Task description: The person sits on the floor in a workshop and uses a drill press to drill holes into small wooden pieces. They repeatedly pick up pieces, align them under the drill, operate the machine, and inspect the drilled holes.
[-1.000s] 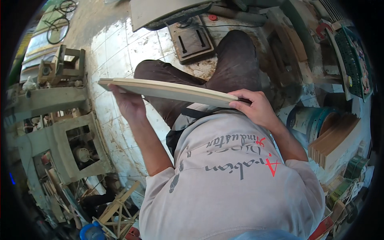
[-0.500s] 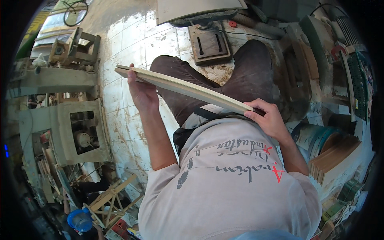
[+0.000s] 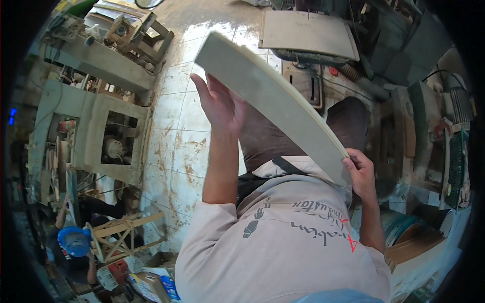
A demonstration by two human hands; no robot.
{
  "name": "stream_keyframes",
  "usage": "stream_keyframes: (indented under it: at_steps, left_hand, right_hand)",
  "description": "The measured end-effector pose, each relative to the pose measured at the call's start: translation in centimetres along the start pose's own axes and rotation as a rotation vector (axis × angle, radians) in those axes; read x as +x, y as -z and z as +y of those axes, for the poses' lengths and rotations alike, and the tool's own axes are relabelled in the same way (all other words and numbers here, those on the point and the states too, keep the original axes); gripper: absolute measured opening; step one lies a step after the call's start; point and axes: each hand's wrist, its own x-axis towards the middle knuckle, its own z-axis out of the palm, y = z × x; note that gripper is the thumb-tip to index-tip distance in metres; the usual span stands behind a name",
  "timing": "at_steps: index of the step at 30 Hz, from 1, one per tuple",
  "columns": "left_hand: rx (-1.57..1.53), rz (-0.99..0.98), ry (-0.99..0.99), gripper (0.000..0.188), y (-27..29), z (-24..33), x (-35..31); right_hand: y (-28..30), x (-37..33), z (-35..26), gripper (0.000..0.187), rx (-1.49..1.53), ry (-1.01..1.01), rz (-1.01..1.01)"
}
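A long, pale, flat wooden board slants across my lap, from the far left down to the near right. Its broad face is tilted up toward me, and a second thin layer or edge shows along its far right side. My right hand grips the near right end, thumb on the face and fingers round the edge. Beside the far left end is my left hand, palm turned up and thumb stretched away from the board. Its other fingers are partly hidden behind the board, and whether they touch it I cannot tell.
A dusty machine with a pale table stands ahead. Grey-green machine frames line the left. At lower left a person in a blue cap works near a wooden trestle. Stacked boards lie at lower right.
The board has turned from nearly edge-on to show its broad face, and its far end has risen. My left hand has loosened from that end; my right hand still grips the other.
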Motion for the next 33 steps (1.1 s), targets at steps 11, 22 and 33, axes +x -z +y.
stream_keyframes:
  at_steps: [11, 22, 33]
  left_hand:
    - [0.56, -0.191, 0.101, 0.089, -11.7, -3.4, 7.6]
    - [0.736, -0.448, 0.19, 0.071, -13.1, -8.2, 4.1]
    - [0.663, -0.415, 0.248, 0.072, -12.2, -8.8, 5.4]
  right_hand:
    - [-3.2, 8.5, -5.7, 0.061, 0.014, 0.286, -0.087]
    - [-2.6, 10.5, -25.1, 0.067, -0.233, 0.685, 0.09]
    - [2.3, 12.2, -27.3, 0.046, 0.105, 0.844, 0.043]
